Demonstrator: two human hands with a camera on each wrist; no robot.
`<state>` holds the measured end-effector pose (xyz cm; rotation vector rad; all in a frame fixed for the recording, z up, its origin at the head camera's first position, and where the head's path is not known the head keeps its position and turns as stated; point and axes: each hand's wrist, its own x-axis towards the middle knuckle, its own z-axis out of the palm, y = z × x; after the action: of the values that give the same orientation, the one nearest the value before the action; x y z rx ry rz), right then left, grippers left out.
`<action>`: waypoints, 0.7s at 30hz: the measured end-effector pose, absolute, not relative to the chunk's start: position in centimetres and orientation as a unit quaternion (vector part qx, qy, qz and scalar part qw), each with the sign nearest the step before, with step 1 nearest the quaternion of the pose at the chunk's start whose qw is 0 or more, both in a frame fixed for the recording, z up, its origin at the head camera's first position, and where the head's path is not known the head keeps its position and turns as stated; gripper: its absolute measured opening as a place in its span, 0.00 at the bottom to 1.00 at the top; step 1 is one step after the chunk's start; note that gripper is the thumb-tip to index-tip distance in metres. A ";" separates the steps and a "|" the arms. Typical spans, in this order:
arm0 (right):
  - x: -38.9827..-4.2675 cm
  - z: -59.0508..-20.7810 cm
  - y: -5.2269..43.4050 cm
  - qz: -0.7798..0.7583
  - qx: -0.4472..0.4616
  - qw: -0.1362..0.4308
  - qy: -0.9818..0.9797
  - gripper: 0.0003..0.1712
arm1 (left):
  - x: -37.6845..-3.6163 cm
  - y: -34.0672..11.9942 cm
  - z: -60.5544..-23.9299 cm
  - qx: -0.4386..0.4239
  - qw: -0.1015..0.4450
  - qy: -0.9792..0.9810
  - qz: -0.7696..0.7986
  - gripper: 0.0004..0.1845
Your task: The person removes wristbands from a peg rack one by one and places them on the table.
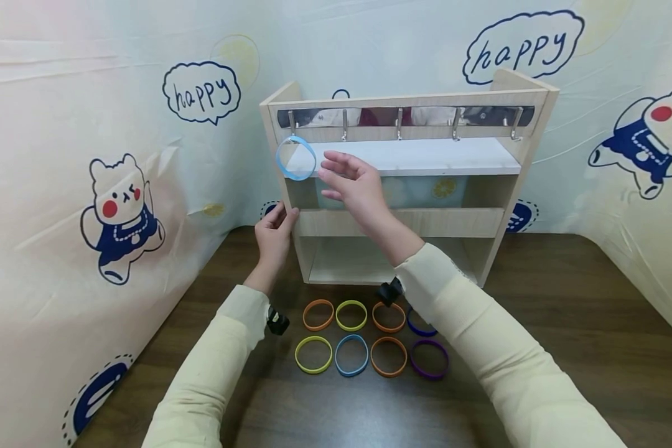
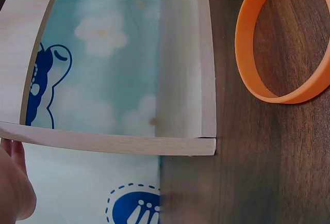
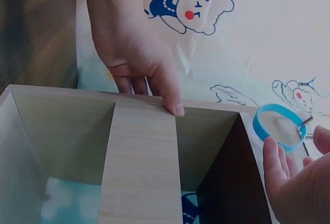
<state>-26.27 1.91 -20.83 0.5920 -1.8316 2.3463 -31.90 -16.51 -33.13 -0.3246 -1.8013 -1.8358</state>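
Observation:
A light blue silicone wristband (image 1: 297, 158) hangs from the leftmost hook (image 1: 292, 122) of a small wooden shelf (image 1: 399, 223). Just to the right of that band is my right hand (image 1: 358, 186), its fingers apart and holding nothing; the right wrist view shows the fingertips close to the band (image 3: 278, 127). My left hand (image 1: 274, 233) grips the shelf's left side panel, the thumb at the front edge and the fingers on the outer side (image 3: 136, 53). In the left wrist view only part of this hand (image 2: 16, 188) shows beside the panel.
Two rows of wristbands lie on the dark wooden table (image 1: 325, 410) before the shelf, among them an orange band (image 1: 318, 329), a yellow band (image 1: 313, 371), a blue band (image 1: 351, 374) and a purple band (image 1: 429, 376). My right sleeve partly covers a dark blue band (image 1: 422, 332). Several more hooks line the metal rail.

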 end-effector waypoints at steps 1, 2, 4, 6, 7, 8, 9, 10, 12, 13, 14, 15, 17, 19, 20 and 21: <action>-26.3 -20.8 1.8 0.773 0.191 0.052 -0.603 0.22 | -31.9 -16.5 -33.1 -0.121 0.272 -0.669 -0.681 0.20; -26.4 -20.8 1.7 0.775 0.187 0.050 -0.602 0.22 | -31.9 -16.5 -33.1 -0.122 0.273 -0.668 -0.682 0.20; -26.7 -20.8 1.5 0.776 0.182 0.048 -0.602 0.22 | -31.9 -16.5 -33.2 -0.123 0.272 -0.668 -0.681 0.20; -27.0 -20.8 1.4 0.779 0.177 0.045 -0.599 0.22 | -31.9 -16.6 -33.2 -0.122 0.272 -0.669 -0.681 0.20; -27.3 -20.9 1.3 0.783 0.174 0.042 -0.596 0.22 | -32.0 -16.6 -33.2 -0.122 0.272 -0.669 -0.680 0.20; -27.5 -20.9 1.3 0.786 0.172 0.040 -0.593 0.21 | -32.0 -16.6 -33.2 -0.123 0.273 -0.670 -0.679 0.20; -27.8 -21.0 1.2 0.789 0.171 0.038 -0.589 0.21 | -32.0 -16.6 -33.2 -0.122 0.273 -0.670 -0.680 0.20; -28.0 -21.1 1.1 0.792 0.169 0.036 -0.585 0.21 | -32.0 -16.6 -33.2 -0.123 0.274 -0.669 -0.680 0.20; -28.4 -21.2 0.9 0.799 0.165 0.033 -0.578 0.20 | -31.9 -16.6 -33.2 -0.122 0.275 -0.668 -0.681 0.21; -28.5 -21.2 0.8 0.800 0.163 0.032 -0.577 0.20 | -31.9 -16.6 -33.2 -0.122 0.276 -0.667 -0.681 0.21; -28.6 -21.2 0.7 0.800 0.161 0.033 -0.577 0.20 | -31.9 -16.6 -33.2 -0.121 0.276 -0.666 -0.682 0.21; -28.6 -21.2 0.6 0.801 0.157 0.033 -0.577 0.20 | -31.9 -16.6 -33.3 -0.121 0.275 -0.665 -0.684 0.21; -28.7 -21.1 0.3 0.799 0.148 0.034 -0.582 0.20 | -31.9 -16.6 -33.3 -0.123 0.275 -0.664 -0.684 0.21; -28.7 -21.0 0.1 0.795 0.140 0.034 -0.589 0.19 | -32.0 -16.6 -33.3 -0.126 0.276 -0.663 -0.685 0.21; -28.8 -21.0 0.0 0.793 0.137 0.034 -0.593 0.19 | -32.0 -16.6 -33.3 -0.127 0.276 -0.662 -0.685 0.21; -28.8 -20.9 -0.1 0.791 0.134 0.035 -0.596 0.19 | -32.0 -16.6 -33.2 -0.129 0.276 -0.661 -0.686 0.21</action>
<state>-28.77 -0.15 -20.94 0.4114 -1.8334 2.4306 -31.98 -16.57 -33.24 -0.3464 -1.7765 -1.8418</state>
